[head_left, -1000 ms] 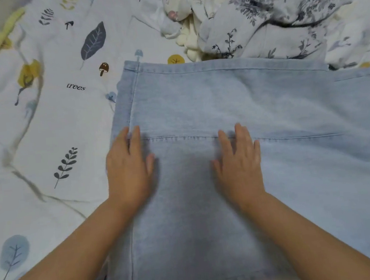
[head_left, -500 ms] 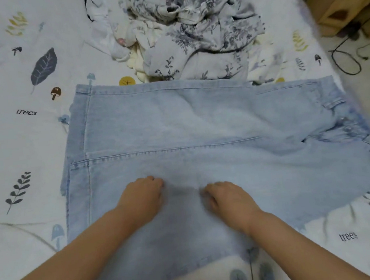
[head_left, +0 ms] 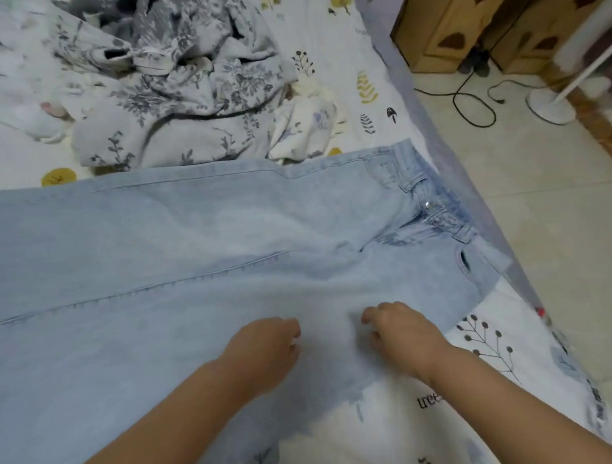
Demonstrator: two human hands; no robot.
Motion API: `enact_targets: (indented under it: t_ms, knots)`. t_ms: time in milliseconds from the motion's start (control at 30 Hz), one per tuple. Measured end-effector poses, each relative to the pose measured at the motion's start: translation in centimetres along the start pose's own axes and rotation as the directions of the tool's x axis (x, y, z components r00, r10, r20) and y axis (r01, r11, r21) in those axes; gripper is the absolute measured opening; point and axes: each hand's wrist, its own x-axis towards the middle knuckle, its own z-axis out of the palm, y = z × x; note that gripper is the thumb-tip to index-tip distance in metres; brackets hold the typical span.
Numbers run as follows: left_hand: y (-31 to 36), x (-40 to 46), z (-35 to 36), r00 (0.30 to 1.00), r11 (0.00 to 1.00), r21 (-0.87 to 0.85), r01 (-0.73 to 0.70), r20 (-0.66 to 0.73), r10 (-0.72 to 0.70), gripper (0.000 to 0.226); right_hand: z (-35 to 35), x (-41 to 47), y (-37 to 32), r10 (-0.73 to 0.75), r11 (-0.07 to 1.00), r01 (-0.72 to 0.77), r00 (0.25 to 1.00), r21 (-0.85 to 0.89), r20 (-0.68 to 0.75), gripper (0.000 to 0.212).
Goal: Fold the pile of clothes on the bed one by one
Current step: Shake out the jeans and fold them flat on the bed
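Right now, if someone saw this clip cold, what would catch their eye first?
The pale blue jeans spread flat across the bed, waistband toward the bed's right edge. Then the left hand and right hand, fingers curled, side by side on the denim near its front edge. Behind the jeans sits a crumpled pile of floral clothes, not yet folded.

Your left hand (head_left: 267,347) and right hand (head_left: 400,329), fingers curled, rest on the pale jeans (head_left: 149,254) spread across the bed (head_left: 375,75).
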Motion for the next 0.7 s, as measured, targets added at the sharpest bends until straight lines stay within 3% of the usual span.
enact_targets:
  t_ms: [200, 367, 633, 700]
  knots:
    - [8.6, 5.6, 2.6, 0.999, 0.999, -0.036, -0.008, -0.045, 0.007, 0.032, -0.2, -0.1, 10.5, 0.0, 0.988, -0.021, 0.99, -0.15, -0.139, 0.051]
    - [12.4, 8.3, 4.9, 1.0, 0.998, 0.06, -0.016, 0.004, 0.016, 0.027, 0.8, 0.8, 16.6, 0.039, 0.964, -0.053, 0.998, -0.259, -0.058, 0.08]
    - [11.9, 9.6, 8.5, 0.996, 0.988, 0.155, -0.027, 0.084, 0.014, 0.058, 2.3, 3.4, 19.1, -0.081, 0.947, 0.02, 0.981, -0.322, -0.177, 0.062]
    - [11.7, 9.7, 9.0, 0.997, 0.985, 0.169, -0.032, 0.079, 0.019, 0.063, 2.3, 3.8, 19.1, -0.103, 0.943, 0.054, 0.986, -0.329, -0.134, 0.056]
